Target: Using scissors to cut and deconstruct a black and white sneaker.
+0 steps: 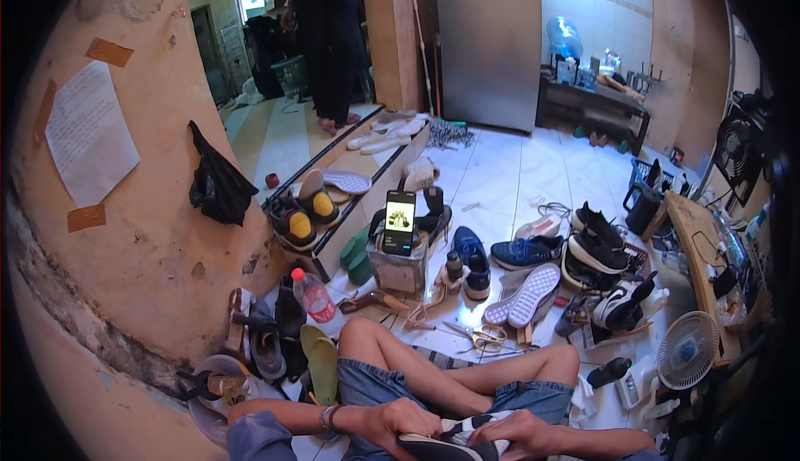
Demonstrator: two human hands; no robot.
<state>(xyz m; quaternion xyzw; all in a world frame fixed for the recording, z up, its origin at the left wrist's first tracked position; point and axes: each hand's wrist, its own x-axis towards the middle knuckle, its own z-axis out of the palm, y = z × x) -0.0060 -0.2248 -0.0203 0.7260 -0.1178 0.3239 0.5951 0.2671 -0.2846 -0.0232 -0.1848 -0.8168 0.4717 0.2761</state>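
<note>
**Ana:** Both hands are clenched on one shoe [454,442]. The left hand [398,421] wraps its near end, fingers curled over the top edge, and the right hand [518,432] clamps the far end from above. It rests in the lap, at the very bottom of the view, just below the crossed legs in denim shorts [367,382].

**Ben:** Which way does it lie?

**Ana:** Its long axis runs left to right across the body, from one hand to the other. Neither hand is nearer; each has an end, and the shoe's middle sits between them.

**Ben:** How does it look?

**Ana:** Dark upper with white stripes and a dark sole edge, I think. The frame cuts it off, so I can't tell toe from heel.

**Ben:** And around it, biggest first?

**Ana:** A steel fridge [488,40] at the back of the white tiled floor [500,169], and another person standing in dark trousers [327,40] near it. Closer, a raised step with a yellow and black pair [302,215] on it, a small white fan [688,350] at the right, and a heap of black and white sneakers [596,249] beside a blue pair [498,257]. Then a phone [400,222] propped upright on a clear box straight ahead, a red-capped bottle [312,294] to the left, and scissors [477,336] on the floor just past the knees.
</note>
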